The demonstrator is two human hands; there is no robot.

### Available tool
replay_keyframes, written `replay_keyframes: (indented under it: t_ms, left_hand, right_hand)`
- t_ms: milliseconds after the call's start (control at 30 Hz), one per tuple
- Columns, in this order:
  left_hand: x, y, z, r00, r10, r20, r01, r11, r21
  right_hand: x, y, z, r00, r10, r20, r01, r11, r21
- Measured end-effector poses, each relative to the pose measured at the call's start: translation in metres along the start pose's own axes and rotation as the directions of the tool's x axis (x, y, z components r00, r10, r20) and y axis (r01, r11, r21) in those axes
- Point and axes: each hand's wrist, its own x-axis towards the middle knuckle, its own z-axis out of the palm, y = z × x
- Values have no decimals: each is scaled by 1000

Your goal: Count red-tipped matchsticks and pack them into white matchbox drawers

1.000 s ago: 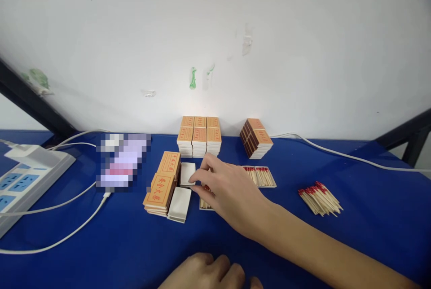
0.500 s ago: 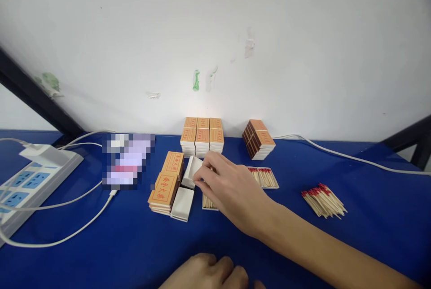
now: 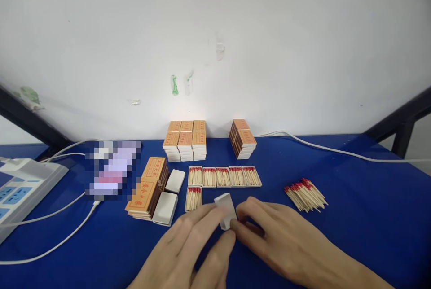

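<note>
Both my hands meet over a small empty white matchbox tray (image 3: 226, 209) just above the blue table. My left hand (image 3: 188, 253) touches its left side with the index finger and thumb. My right hand (image 3: 272, 235) pinches its right end with bent fingers. Behind the tray lies a row of several open trays filled with red-tipped matches (image 3: 224, 176), with one more filled tray (image 3: 194, 198) in front of the row. Two upside-down white trays (image 3: 170, 194) lie beside stacks of orange matchbox sleeves (image 3: 148, 186).
A loose pile of matches (image 3: 305, 194) lies at the right. Stacked matchboxes (image 3: 184, 140) and a tilted stack (image 3: 242, 138) stand by the wall. A power strip (image 3: 20, 188) with white cables (image 3: 63, 230) and a blurred object (image 3: 111, 170) are at the left.
My right hand lifted a white tray from beside the sleeves and drew it toward me. My left hand rose from the bottom edge to meet it. The row of filled trays is now uncovered.
</note>
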Motion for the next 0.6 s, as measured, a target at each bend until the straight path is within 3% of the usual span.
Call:
replay_keyframes:
  t_ms: [100, 267, 467, 600]
  left_hand:
    - [5, -3, -1, 992, 36, 124, -35, 999, -7]
    - [8, -2, -2, 962, 109, 252, -118, 993, 23]
    - [0, -4, 5, 960, 208, 187, -232, 966, 115]
    - [-3, -9, 1, 953, 233, 194, -263, 953, 149]
  right_hand:
    - [-5, 0, 4, 998, -63, -22, 62, 998, -11]
    - [-14, -4, 4, 999, -45, 1, 45, 999, 12]
    - [-16, -1, 6, 1000, -5, -16, 6, 997, 77]
    - [-15, 3, -5, 986, 59, 158, -96, 967, 236]
